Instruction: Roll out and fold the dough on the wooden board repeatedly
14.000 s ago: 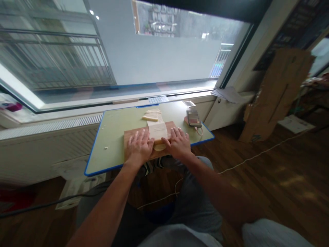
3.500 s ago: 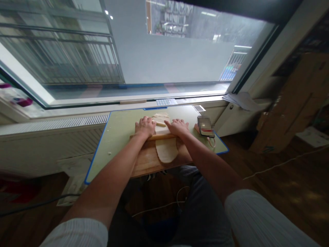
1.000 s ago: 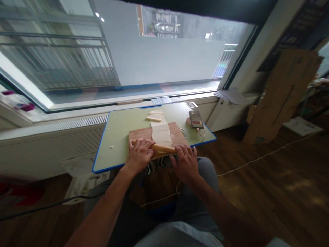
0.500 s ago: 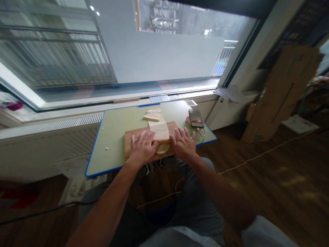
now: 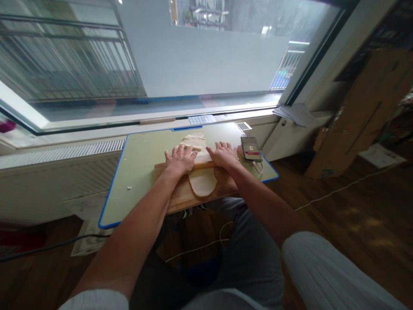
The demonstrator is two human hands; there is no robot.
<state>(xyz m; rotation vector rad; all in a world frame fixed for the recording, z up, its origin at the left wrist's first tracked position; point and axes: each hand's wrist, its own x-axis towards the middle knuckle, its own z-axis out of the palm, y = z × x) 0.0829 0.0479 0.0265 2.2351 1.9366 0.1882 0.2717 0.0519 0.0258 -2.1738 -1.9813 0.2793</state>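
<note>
A wooden rolling pin [image 5: 204, 165] lies across a long flat strip of pale dough [image 5: 203, 183] on a wooden board [image 5: 180, 198]. On the pin's left end rests my left hand [image 5: 181, 160], palm down with fingers stretched forward and apart. My right hand [image 5: 225, 155] lies the same way on the right end, fingers spread rather than wrapped round. The dough's rounded near end shows between my forearms. Beyond the pin, its far end lies bunched and folded past the board's far edge. Both hands hide the pin's ends.
The board sits on a small light-green table [image 5: 137, 165] with a blue rim. A dark rectangular device [image 5: 252, 148] with a cable stands at the table's right. Dough crumbs [image 5: 129, 187] dot the left side. A window sill and radiator [image 5: 64, 155] lie behind.
Both hands have pushed the rolling pin forward, away from me, with the fingers stretching out further. More of the dough's near end now shows. The view has shifted slightly.
</note>
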